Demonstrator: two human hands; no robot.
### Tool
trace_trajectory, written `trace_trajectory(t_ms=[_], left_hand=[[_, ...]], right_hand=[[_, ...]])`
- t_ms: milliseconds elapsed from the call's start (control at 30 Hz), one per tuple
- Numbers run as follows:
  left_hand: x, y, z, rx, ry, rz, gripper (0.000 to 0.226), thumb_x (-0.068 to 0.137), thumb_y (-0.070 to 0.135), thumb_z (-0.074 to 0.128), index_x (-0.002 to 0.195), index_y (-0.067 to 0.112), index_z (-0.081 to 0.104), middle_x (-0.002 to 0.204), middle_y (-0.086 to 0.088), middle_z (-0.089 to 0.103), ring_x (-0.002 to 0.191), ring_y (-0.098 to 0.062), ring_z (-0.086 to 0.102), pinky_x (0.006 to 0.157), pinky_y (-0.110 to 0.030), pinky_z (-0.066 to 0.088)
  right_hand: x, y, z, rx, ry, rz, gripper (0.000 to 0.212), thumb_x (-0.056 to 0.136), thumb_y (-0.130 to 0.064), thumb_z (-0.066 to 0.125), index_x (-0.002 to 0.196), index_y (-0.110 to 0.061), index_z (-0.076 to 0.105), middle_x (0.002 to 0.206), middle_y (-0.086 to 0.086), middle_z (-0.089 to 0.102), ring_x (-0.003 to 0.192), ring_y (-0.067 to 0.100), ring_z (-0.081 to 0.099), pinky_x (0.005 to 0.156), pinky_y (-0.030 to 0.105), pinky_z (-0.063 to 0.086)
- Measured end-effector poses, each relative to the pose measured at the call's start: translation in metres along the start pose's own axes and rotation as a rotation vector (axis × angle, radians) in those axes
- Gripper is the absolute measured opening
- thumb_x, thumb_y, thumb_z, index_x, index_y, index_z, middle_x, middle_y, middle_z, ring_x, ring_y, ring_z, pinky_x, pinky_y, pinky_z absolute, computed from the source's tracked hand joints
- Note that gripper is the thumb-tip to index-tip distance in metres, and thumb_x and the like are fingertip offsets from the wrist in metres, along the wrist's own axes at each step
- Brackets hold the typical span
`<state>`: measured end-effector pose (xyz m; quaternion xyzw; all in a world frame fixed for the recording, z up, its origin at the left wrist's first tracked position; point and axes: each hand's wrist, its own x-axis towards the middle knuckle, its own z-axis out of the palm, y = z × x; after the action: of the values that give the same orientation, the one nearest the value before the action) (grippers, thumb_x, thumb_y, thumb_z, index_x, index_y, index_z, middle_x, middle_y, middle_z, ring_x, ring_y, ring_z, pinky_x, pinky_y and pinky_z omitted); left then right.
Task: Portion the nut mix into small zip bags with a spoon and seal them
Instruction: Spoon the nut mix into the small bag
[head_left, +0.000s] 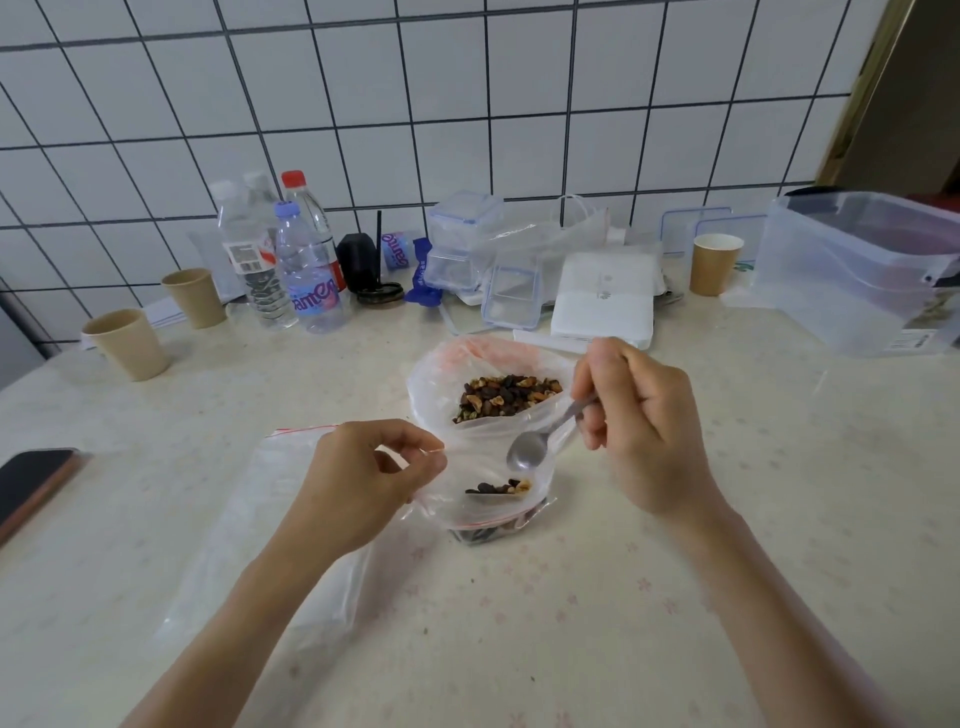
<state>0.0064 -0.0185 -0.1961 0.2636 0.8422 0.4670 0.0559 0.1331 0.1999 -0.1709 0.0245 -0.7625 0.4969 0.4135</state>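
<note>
A large clear bag (441, 384) stands open at the table's middle, holding the dark and orange nut mix (506, 395). In front of it is a small zip bag (467, 499) with a red seal line and some nuts at its bottom. My left hand (363, 478) pinches this small bag's rim and holds it open. My right hand (639, 421) grips a metal spoon (530, 449) by the handle. The spoon's bowl looks empty and hangs over the small bag's mouth. Flat empty zip bags (249, 545) lie under my left forearm.
Water bottles (306, 260), paper cups (130, 343), clear lidded boxes (509, 296) and a white pack (602, 296) line the tiled wall. A big clear tub (862, 270) stands at the right. A phone (31, 483) lies at the left edge.
</note>
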Motion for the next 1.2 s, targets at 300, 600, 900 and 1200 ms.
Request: trace_trajectory(t_ms=[300,600,900,1200], left_hand=[[0.022,0.001,-0.007,-0.033,0.142,-0.093,0.037,0.082,0.061,0.074,0.103,0.031,0.075,0.095,0.010,0.076,0.080,-0.009,0.072,0.073,-0.033,0.057],[0.057,0.015,0.019,0.077,0.016,-0.259,0.056,0.095,0.055,0.063,0.082,0.001,0.063,0.077,-0.008,0.077,0.091,-0.029,0.072,0.081,-0.039,0.056],[0.054,0.003,0.021,-0.141,-0.039,-0.224,0.009,0.094,0.018,0.071,0.094,0.014,0.079,0.080,0.000,0.080,0.073,-0.018,0.078,0.071,-0.034,0.065],[0.051,0.002,0.022,-0.416,-0.091,-0.257,0.012,0.092,0.015,0.076,0.104,0.013,0.079,0.087,-0.005,0.081,0.074,-0.020,0.078,0.059,-0.021,0.058]], right_hand=[[0.010,0.028,0.002,0.351,0.289,0.547,0.043,0.111,-0.031,0.041,0.086,-0.006,0.065,0.053,0.007,0.058,0.046,0.024,0.056,0.041,0.030,0.041],[0.003,0.035,0.009,-0.042,0.130,0.428,0.041,0.110,-0.030,0.041,0.088,-0.004,0.064,0.072,0.016,0.068,0.054,0.014,0.063,0.049,0.027,0.048],[0.002,0.042,0.017,-0.027,0.018,0.500,0.040,0.109,-0.035,0.044,0.090,-0.006,0.063,0.067,0.004,0.072,0.060,0.024,0.071,0.046,0.030,0.052],[0.001,0.042,0.025,0.175,0.034,0.705,0.037,0.109,-0.029,0.046,0.102,0.002,0.067,0.082,0.018,0.076,0.067,0.022,0.070,0.047,0.027,0.054]])
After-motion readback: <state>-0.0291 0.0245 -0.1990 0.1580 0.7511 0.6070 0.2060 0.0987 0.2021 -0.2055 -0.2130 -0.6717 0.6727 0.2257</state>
